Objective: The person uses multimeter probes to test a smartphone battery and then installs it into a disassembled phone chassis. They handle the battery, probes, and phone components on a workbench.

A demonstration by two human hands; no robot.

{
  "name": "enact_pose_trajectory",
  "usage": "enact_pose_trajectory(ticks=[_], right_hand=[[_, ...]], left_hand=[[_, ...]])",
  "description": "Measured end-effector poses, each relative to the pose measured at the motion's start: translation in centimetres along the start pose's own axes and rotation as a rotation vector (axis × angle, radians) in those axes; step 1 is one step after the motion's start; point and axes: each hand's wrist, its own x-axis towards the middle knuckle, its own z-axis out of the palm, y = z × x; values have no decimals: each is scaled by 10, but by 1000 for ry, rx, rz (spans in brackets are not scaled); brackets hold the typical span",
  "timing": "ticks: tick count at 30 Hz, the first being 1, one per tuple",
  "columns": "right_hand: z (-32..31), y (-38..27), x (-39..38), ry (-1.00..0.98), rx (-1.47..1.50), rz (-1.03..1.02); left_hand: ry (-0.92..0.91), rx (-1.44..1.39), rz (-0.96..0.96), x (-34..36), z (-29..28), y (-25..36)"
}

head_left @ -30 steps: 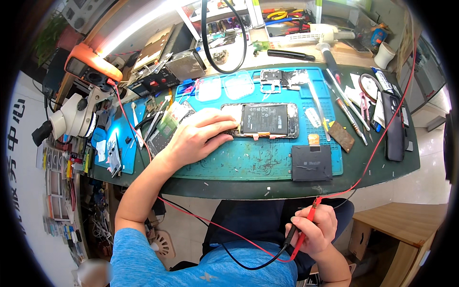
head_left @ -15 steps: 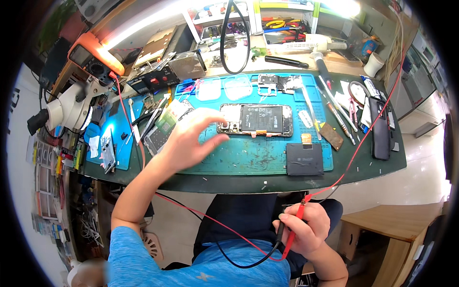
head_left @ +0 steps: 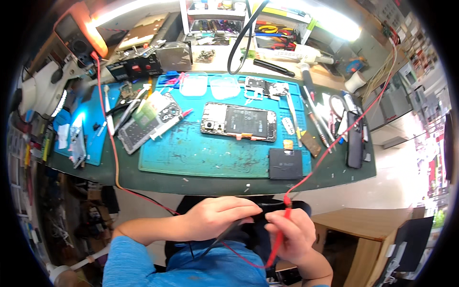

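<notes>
My left hand point(head_left: 216, 216) is below the bench edge, fingers curled over the black probe point(head_left: 223, 235), their tips partly hidden. My right hand point(head_left: 295, 235) pinches the red probe point(head_left: 276, 248) beside it. An opened phone point(head_left: 239, 122), its battery exposed, lies on the blue mat point(head_left: 191, 162). A loose black battery point(head_left: 285, 163) sits at the mat's lower right. A plastic phone frame point(head_left: 134, 138) and a syringe point(head_left: 172, 126) lie left of the phone.
An orange multimeter point(head_left: 79, 36), microscope point(head_left: 38, 83) and black boxed device point(head_left: 136, 67) stand at the left and back. Tweezers, screwdrivers point(head_left: 318, 129) and a dark phone case point(head_left: 355, 143) lie on the right. A wooden cabinet point(head_left: 358, 220) stands lower right.
My left hand has left the phone and moved down beside my right hand to the black probe. The view has shifted, so the bench appears further left.
</notes>
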Motion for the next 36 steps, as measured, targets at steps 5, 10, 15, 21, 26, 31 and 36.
enact_pose_trajectory(ticks=[5, 10, 15, 21, 26, 31, 36], right_hand=[[-14, 28, 1, 150, -94, 183], [6, 52, 21, 154, 173, 414], [21, 59, 29, 93, 184, 532], [32, 62, 27, 114, 122, 462], [34, 69, 25, 71, 28, 321], [35, 70, 27, 53, 5, 292], [35, 70, 27, 46, -22, 268]], left_hand=[[34, -6, -64, 5, -19, 0], [163, 146, -70, 18, -13, -3], [206, 281, -45, 24, -9, -14], [279, 375, -72, 29, 2, -16], [239, 367, -90, 30, -1, -14], [239, 392, -94, 31, -1, -15], [245, 401, -95, 33, 0, -15]])
